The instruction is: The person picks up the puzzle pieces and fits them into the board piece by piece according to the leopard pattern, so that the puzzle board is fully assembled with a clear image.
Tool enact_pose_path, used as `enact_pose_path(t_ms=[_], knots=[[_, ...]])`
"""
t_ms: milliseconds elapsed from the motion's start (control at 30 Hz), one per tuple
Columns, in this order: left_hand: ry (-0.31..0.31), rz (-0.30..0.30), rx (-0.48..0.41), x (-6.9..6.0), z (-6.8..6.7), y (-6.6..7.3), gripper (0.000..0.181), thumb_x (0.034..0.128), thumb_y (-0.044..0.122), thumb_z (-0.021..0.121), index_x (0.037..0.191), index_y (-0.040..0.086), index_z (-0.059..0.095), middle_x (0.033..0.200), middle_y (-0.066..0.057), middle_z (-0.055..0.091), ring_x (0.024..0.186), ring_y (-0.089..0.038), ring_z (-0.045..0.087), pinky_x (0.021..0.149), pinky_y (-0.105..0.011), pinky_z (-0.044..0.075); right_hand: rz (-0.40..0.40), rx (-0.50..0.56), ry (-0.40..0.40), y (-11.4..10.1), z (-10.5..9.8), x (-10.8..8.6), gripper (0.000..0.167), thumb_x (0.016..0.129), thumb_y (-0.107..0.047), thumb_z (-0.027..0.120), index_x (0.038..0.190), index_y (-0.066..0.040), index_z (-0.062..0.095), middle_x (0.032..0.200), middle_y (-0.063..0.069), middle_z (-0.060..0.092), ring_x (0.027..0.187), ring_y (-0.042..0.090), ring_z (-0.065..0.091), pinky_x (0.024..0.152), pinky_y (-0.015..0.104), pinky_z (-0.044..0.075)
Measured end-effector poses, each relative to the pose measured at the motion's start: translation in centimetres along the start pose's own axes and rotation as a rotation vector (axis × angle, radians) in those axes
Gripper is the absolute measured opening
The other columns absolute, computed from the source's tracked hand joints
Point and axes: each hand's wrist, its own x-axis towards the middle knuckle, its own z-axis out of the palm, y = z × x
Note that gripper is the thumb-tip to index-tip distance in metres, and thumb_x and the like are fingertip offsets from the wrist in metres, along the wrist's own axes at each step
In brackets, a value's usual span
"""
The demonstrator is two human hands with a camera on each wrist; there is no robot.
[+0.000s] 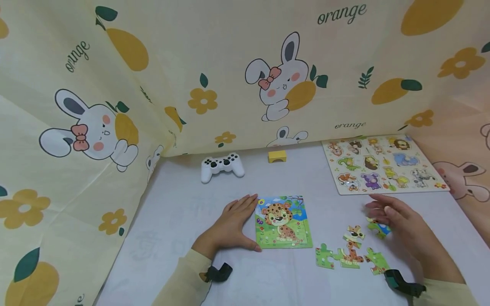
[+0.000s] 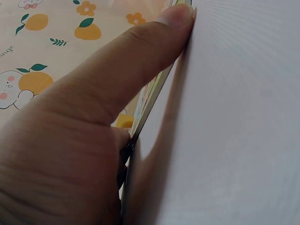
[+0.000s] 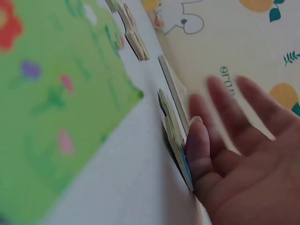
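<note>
A square leopard picture puzzle [image 1: 284, 223] lies flat on the white table. My left hand [image 1: 234, 224] rests at its left side, fingertips by the upper left corner and the thumb along the lower left. In the left wrist view, the straight thumb [image 2: 136, 56] touches the puzzle's edge. My right hand [image 1: 407, 229] hovers with loose fingers beside a blue-and-green jigsaw piece [image 1: 379, 228]; nothing shows in its grasp. Left of it lie a leopard-face piece [image 1: 354, 233], a spotted-body piece [image 1: 351, 256] and green pieces [image 1: 324, 256]. A large blurred green piece [image 3: 61, 103] fills the right wrist view's left.
A white game controller [image 1: 222, 167] and a yellow arch block [image 1: 277, 156] stand at the back of the table. An animal peg board [image 1: 346, 190] lies at the back right. Printed cloth [image 1: 229, 55] hangs behind and on both sides.
</note>
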Motion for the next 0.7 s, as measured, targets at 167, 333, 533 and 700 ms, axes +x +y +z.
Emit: enact_pose_path(t_ms=[167, 333, 533, 700], knots=[[-0.007, 0.0, 0.001, 0.0, -0.2, 0.1, 0.144, 0.069, 0.086, 0.084, 0.176, 0.017, 0.017, 0.181, 0.012, 0.003, 0.164, -0.011, -0.002, 0.131, -0.049, 0.005, 0.133, -0.41, -0.135, 0.0, 0.6, 0.0, 0.059, 0.102, -0.021, 0.08, 0.155, -0.011, 0.057, 0.152, 0.006, 0.057, 0.134, 0.004, 0.046, 0.107, 0.024, 0.04], [-0.002, 0.003, -0.007, -0.2, -0.4, 0.2, 0.144, 0.069, 0.086, 0.084, 0.176, 0.016, 0.018, 0.181, 0.011, 0.004, 0.165, -0.012, -0.002, 0.131, -0.05, 0.005, 0.101, -0.552, -0.234, -0.7, 1.8, 0.3, 0.066, 0.084, -0.027, 0.096, 0.142, -0.014, 0.068, 0.154, 0.018, 0.044, 0.136, 0.044, 0.031, 0.102, 0.074, 0.031], [0.0, 0.001, -0.007, -0.3, -0.5, 0.3, 0.144, 0.0692, 0.085, 0.085, 0.176, 0.016, 0.017, 0.181, 0.011, 0.004, 0.164, -0.011, -0.003, 0.131, -0.049, 0.004, 0.118, -0.649, -0.215, -1.1, 2.7, 0.6, 0.044, 0.083, -0.023, 0.097, 0.119, -0.013, 0.073, 0.146, 0.021, 0.046, 0.129, 0.05, 0.035, 0.098, 0.071, 0.035], [-0.011, 0.001, -0.004, -0.2, -0.3, 0.3, 0.144, 0.0693, 0.085, 0.084, 0.176, 0.017, 0.016, 0.181, 0.012, 0.003, 0.164, -0.01, -0.004, 0.131, -0.049, 0.004, 0.171, -0.652, -0.195, -1.5, 3.0, 0.8, 0.034, 0.085, -0.018, 0.095, 0.106, -0.014, 0.069, 0.143, 0.022, 0.049, 0.129, 0.052, 0.035, 0.099, 0.072, 0.035]])
